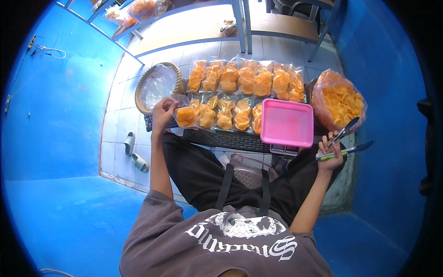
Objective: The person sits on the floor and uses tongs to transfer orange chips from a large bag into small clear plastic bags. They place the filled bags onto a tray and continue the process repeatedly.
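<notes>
My left hand (164,113) pinches the upper edge of a clear plastic bag (186,117) with orange round chips in it, at the near left end of a row. In my right hand (333,156) is a pair of tongs (354,148) with green grips and dark tips; its arms are spread apart, with nothing between them. Beside that hand, a pink tray (287,123) sits on a kitchen scale (284,149). Several filled chip bags (225,115) lie in two rows. Farther right stands a large open bag of loose chips (342,104).
A round woven basket (139,92) with clear plastic bags (159,85) is at the left. The goods rest on a low dark woven table (221,138). Slippers (139,162) lie on the tiles to the left. Blue walls flank me; shelving (194,34) stands beyond.
</notes>
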Tool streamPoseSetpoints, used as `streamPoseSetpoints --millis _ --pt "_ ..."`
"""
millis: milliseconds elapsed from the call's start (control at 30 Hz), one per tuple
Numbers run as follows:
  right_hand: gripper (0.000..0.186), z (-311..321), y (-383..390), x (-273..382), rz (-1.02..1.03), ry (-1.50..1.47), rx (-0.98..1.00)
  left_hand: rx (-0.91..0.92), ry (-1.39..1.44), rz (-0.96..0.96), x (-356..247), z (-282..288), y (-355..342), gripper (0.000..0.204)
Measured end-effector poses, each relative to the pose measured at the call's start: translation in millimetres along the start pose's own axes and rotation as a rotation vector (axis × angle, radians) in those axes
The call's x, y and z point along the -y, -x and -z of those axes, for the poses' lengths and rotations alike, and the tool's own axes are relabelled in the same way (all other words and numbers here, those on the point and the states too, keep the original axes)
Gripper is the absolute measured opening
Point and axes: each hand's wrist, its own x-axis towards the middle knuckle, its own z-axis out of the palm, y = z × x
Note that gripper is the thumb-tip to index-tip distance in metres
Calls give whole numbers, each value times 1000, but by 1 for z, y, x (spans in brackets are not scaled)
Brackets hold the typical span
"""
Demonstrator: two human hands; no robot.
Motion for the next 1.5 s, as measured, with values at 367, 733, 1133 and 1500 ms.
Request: streamPoseSetpoints --millis 367,733,1133,1500 --pt "43 0 -2 -2 -20 -25 -15 8 -424 -234 25 -46 -53 12" --pt "44 1 1 0 -12 -27 -20 -83 -503 -195 59 -78 -80 37" --pt "45 7 2 6 11 3 -55 -127 -591 -257 50 -72 -3 75" --pt "43 -1 -3 -5 -31 -15 -67 -202 -420 84 101 -80 -65 47"
